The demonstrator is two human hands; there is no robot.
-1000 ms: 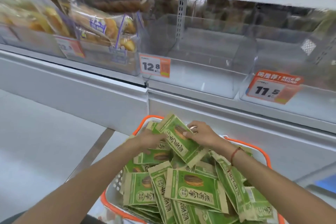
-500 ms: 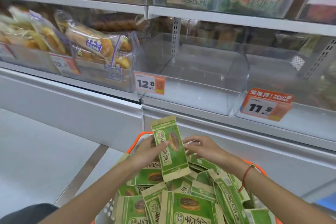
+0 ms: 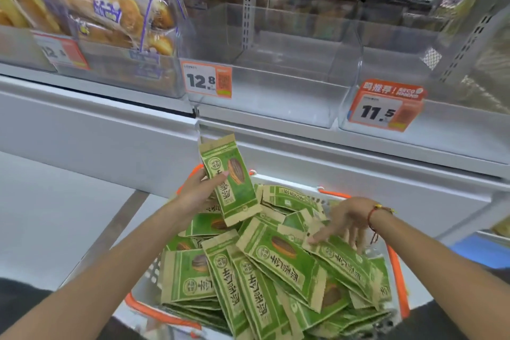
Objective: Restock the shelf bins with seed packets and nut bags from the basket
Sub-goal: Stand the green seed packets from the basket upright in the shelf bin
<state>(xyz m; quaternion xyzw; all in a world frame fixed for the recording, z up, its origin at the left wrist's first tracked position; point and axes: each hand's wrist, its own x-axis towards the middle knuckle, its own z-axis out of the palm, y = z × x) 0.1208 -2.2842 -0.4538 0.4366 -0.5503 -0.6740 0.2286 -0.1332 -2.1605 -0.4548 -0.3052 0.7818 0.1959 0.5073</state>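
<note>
On the left of the shelf, a clear bin holds bread bags. Below it, the left hand grips one green seed packet upright above the basket. The right hand, fingers spread and relaxed, touches the piled seed packets. The middle bin carries price tag 12.8.

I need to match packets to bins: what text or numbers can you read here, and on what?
"12.8": orange price tag on the empty middle bin.
"11.5": orange price tag on the right bin.
"12": left price tag, rest blurred.
Seed packet in left hand: Chinese print, too blurred to read.
</note>
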